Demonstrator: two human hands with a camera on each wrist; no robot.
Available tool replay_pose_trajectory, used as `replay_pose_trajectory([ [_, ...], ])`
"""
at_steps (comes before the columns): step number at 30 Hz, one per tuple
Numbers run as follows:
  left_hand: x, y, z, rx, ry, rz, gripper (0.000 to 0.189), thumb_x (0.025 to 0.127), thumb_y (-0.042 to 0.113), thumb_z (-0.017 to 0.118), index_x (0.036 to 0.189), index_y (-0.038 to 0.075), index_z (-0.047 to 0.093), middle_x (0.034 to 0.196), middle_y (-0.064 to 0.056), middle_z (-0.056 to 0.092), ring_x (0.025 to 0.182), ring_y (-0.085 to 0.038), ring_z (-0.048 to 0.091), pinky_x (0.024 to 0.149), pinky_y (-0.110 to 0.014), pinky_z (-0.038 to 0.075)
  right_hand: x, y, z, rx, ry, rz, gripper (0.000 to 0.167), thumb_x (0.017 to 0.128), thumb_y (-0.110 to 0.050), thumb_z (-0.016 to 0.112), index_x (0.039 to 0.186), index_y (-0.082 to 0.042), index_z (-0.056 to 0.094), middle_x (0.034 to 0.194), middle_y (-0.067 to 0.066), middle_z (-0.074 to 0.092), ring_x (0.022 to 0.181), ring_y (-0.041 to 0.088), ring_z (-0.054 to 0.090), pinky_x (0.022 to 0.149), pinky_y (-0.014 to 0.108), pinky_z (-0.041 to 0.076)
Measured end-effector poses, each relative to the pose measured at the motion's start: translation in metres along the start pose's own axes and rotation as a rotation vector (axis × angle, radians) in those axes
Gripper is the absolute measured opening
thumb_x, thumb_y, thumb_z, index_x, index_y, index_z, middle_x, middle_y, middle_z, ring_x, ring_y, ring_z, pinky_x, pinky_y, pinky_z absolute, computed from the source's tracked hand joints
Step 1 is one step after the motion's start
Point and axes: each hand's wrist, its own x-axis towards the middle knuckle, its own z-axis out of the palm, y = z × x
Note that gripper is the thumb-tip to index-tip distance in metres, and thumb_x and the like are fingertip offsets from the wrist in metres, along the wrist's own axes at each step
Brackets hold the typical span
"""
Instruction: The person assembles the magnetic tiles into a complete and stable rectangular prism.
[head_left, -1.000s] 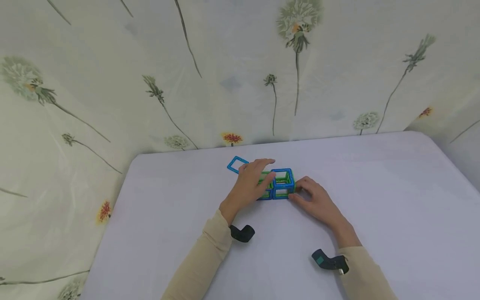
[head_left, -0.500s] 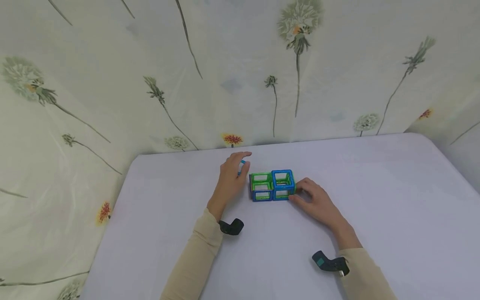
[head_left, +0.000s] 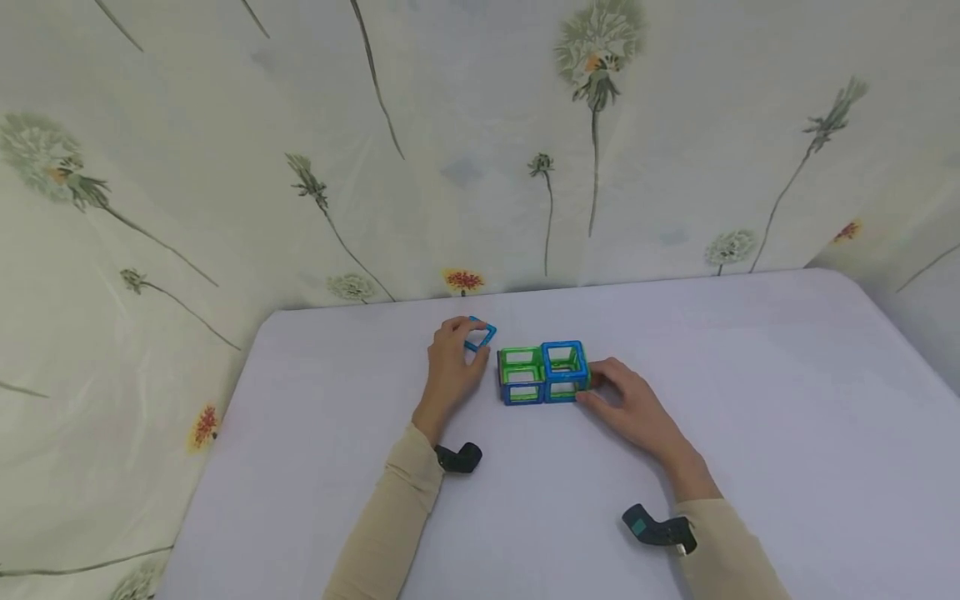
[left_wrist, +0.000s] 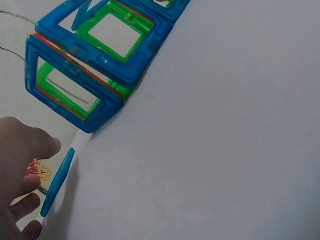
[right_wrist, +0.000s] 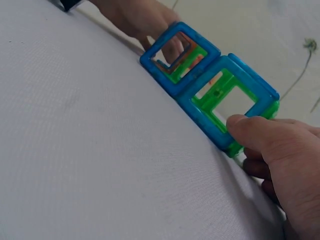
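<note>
Two joined cubes of magnetic tiles (head_left: 543, 387), in blue and green see-through frames, stand on the white table. A blue tile (head_left: 564, 342) tops the right cube, while the left cube is open above. My right hand (head_left: 637, 408) grips the structure's right end, its thumb (right_wrist: 242, 125) on the front blue frame and its fingers partly hidden behind. Left of the cubes, my left hand (head_left: 448, 371) holds a loose blue square tile (head_left: 489, 335) between thumb and fingers. In the left wrist view this tile (left_wrist: 57, 182) shows edge-on, tilted, with a shadow beside it.
The white tabletop (head_left: 540, 500) stretches around both hands. Behind it hangs a pale curtain (head_left: 465, 167) printed with dandelions. Black wrist devices (head_left: 660, 527) sit at both cuffs.
My left hand has moved left off the cubes to the loose blue tile, which has turned and shifted slightly right. The right hand keeps its grip on the structure's right end.
</note>
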Motion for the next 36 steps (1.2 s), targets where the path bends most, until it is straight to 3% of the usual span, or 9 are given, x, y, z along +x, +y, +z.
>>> replay_pose_trajectory([
  [9, 0.0001, -0.0028, 0.0036, 0.071, 0.003, -0.027, 0.033, 0.085, 0.032, 0.068, 0.114, 0.019, 0.061, 0.144, -0.011, 0.036, 0.134, -0.029, 0.035, 0.106, -0.051, 0.030, 0.0016, 0.0010, 0.0003, -0.002, 0.024, -0.031, 0.031, 0.084, -0.027, 0.072, 0.111, -0.021, 0.059, 0.099, -0.012, 0.059, 0.095, 0.005, 0.054, 0.089, 0.021, 0.041],
  [21, 0.0001, -0.0022, 0.0068, 0.153, 0.017, -0.053, 0.029, 0.087, 0.036, 0.066, 0.110, 0.020, 0.062, 0.143, -0.010, 0.039, 0.132, -0.028, 0.037, 0.105, -0.047, 0.033, 0.0026, 0.0032, 0.0019, -0.005, 0.021, -0.030, 0.024, 0.084, -0.027, 0.071, 0.105, -0.021, 0.060, 0.097, -0.009, 0.058, 0.093, 0.007, 0.052, 0.087, 0.020, 0.040],
  [27, -0.0031, -0.0036, 0.0056, 0.143, 0.044, -0.041, 0.028, 0.086, 0.036, 0.066, 0.107, 0.018, 0.063, 0.141, -0.011, 0.041, 0.130, -0.029, 0.039, 0.103, -0.047, 0.035, 0.0018, 0.0014, 0.0025, 0.010, 0.012, -0.008, 0.037, 0.085, -0.028, 0.071, 0.118, -0.020, 0.057, 0.100, -0.008, 0.059, 0.096, 0.008, 0.051, 0.090, 0.019, 0.038],
  [36, -0.0045, -0.0040, 0.0055, 0.122, 0.077, -0.063, 0.021, 0.086, 0.030, 0.068, 0.099, 0.014, 0.063, 0.140, -0.012, 0.040, 0.133, -0.028, 0.032, 0.110, -0.043, 0.031, 0.0014, -0.0006, 0.0022, 0.009, 0.007, -0.009, 0.035, 0.085, -0.028, 0.070, 0.117, -0.020, 0.057, 0.099, -0.009, 0.058, 0.096, 0.008, 0.051, 0.090, 0.017, 0.037],
])
